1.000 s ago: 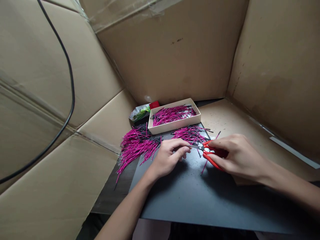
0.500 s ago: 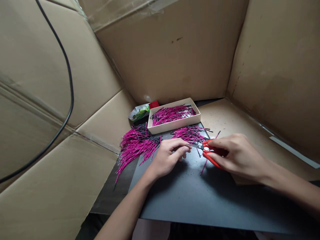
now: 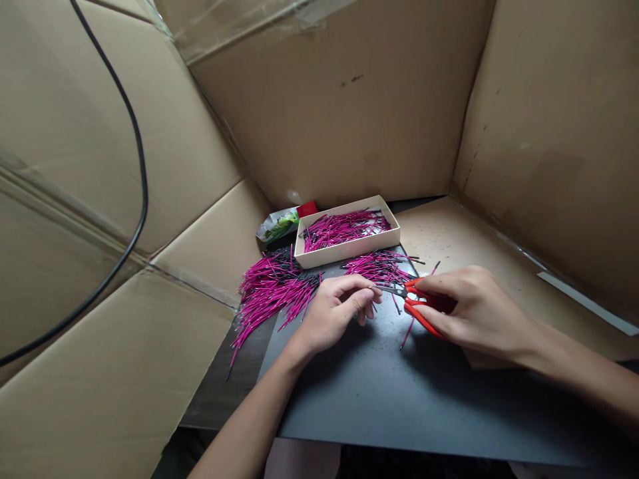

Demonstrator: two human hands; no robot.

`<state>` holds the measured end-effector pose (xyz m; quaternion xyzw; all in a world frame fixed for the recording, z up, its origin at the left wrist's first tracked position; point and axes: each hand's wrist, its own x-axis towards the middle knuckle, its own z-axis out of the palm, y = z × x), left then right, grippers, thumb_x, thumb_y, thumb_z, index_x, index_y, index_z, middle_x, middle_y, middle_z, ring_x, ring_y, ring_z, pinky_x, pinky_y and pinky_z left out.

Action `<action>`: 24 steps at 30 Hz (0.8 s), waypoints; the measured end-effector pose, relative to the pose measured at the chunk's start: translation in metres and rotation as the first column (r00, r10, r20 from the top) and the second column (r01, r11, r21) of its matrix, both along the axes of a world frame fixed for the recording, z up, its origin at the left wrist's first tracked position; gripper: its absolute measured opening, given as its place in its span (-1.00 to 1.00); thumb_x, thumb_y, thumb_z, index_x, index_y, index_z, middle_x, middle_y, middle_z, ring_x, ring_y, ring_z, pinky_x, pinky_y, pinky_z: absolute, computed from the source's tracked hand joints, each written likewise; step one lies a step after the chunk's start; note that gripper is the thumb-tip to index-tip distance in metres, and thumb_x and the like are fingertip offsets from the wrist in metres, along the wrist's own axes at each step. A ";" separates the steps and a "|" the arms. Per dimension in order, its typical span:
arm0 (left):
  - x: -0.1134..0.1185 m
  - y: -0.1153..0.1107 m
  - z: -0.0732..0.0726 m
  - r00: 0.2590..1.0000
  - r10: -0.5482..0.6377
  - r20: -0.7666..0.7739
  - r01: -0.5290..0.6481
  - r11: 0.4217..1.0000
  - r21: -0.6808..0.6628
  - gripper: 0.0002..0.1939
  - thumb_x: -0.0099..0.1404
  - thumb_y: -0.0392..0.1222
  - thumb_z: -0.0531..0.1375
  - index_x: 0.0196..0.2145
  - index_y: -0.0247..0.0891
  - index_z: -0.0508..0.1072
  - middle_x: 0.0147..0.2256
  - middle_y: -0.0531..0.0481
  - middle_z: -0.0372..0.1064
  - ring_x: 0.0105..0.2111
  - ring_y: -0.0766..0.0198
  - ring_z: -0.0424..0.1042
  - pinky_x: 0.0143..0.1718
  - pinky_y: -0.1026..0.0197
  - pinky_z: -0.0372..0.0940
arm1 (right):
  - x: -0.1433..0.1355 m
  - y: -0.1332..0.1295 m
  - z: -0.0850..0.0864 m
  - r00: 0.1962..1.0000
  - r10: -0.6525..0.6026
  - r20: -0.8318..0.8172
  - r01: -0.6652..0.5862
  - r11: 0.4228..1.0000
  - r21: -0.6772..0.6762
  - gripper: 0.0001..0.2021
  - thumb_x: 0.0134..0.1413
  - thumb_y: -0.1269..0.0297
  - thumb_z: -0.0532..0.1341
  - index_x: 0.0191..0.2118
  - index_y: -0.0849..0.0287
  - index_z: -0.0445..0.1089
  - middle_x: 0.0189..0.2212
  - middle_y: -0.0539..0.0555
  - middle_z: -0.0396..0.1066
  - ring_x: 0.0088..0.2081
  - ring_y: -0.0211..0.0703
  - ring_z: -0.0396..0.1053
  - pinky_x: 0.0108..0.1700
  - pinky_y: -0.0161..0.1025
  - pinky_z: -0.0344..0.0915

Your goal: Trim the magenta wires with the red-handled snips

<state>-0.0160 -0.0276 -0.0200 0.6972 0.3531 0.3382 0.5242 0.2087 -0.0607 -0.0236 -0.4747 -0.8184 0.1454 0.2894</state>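
Note:
Red-handled scissors (image 3: 424, 309) are gripped in my right hand (image 3: 474, 309), their dark blades pointing left. The blade tips reach the fingertips of my left hand (image 3: 339, 309). Thumb and index finger of that hand are pinched together on something too small to make out. Behind my hands, a pile of magenta and black wires (image 3: 377, 266) lies on the dark grey mat (image 3: 344, 406). A larger wire pile (image 3: 269, 286) is left of my left hand. One loose wire (image 3: 408, 332) lies partly under the scissors.
A cream box (image 3: 349, 254) holding many similar wires stands behind the piles. Beside its left end lies a green and white packet (image 3: 279, 224) with a red part. Cardboard walls (image 3: 339, 113) enclose the table, and a black cable (image 3: 134, 126) hangs at left.
The fingertips of my left hand have shifted slightly at the blade tips, and the thumb sits a little further left. My right hand and the scissors have barely moved.

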 end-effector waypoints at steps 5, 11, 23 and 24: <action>0.001 -0.001 0.001 1.000 -0.005 0.004 0.005 1.000 -0.015 -0.80 0.29 -0.18 0.17 -0.33 -0.40 0.48 -0.47 -0.05 0.41 -0.55 0.37 0.36 -0.56 0.33 0.29 | 0.001 0.000 -0.001 0.999 0.038 0.003 -0.038 0.999 -0.008 -0.78 0.13 0.25 0.14 -0.24 0.17 0.52 -0.58 0.02 0.42 -0.57 -0.29 0.26 -0.47 -0.28 0.09; 0.001 0.001 -0.003 1.000 -0.019 0.020 0.019 1.000 -0.014 -0.79 0.29 -0.17 0.16 -0.30 -0.41 0.47 -0.43 -0.10 0.42 -0.49 0.31 0.40 -0.63 0.34 0.29 | 0.001 0.000 0.001 1.000 -0.002 0.020 0.002 1.000 0.002 -0.79 0.09 0.23 0.17 -0.30 0.18 0.52 -0.63 0.00 0.37 -0.59 -0.29 0.22 -0.49 -0.28 0.07; -0.001 0.002 -0.004 0.999 -0.029 -0.033 0.029 1.000 -0.002 -0.75 0.31 -0.13 0.15 -0.29 -0.41 0.48 -0.43 -0.10 0.41 -0.49 0.32 0.39 -0.62 0.34 0.30 | 0.001 0.000 -0.001 1.000 0.014 -0.004 -0.014 1.000 -0.003 -0.80 0.09 0.26 0.17 -0.27 0.18 0.53 -0.59 0.02 0.42 -0.57 -0.28 0.26 -0.48 -0.28 0.10; -0.001 0.002 -0.004 0.999 -0.032 -0.033 0.032 0.999 0.000 -0.75 0.31 -0.13 0.15 -0.28 -0.41 0.48 -0.43 -0.11 0.41 -0.49 0.31 0.39 -0.62 0.35 0.29 | 0.001 0.000 -0.001 1.000 0.020 -0.006 -0.020 1.000 -0.002 -0.79 0.10 0.26 0.17 -0.25 0.19 0.53 -0.58 0.02 0.42 -0.57 -0.28 0.26 -0.48 -0.28 0.10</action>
